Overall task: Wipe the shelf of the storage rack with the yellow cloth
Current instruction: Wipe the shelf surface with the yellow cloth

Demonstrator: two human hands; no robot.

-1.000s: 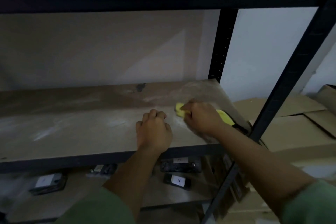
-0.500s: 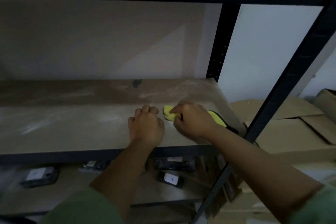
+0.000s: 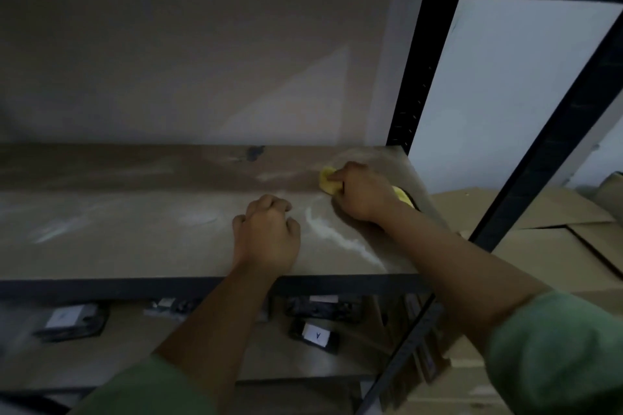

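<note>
Here, right hand (image 3: 362,192) grip closed around yellow cloth (image 3: 327,180), on shelf (image 3: 135,239)

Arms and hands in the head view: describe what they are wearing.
Both forearms are bare, with green sleeves pushed up toward the elbows: left sleeve, right sleeve. The left hand and right hand show no gloves, and no rings or watch can be made out.

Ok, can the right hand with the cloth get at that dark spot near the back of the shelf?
Probably yes. The right hand grips the yellow cloth on the shelf, and the dark spot lies just to its left and farther back, with bare board between. The left hand rests nearer the front edge, out of the way.
</note>
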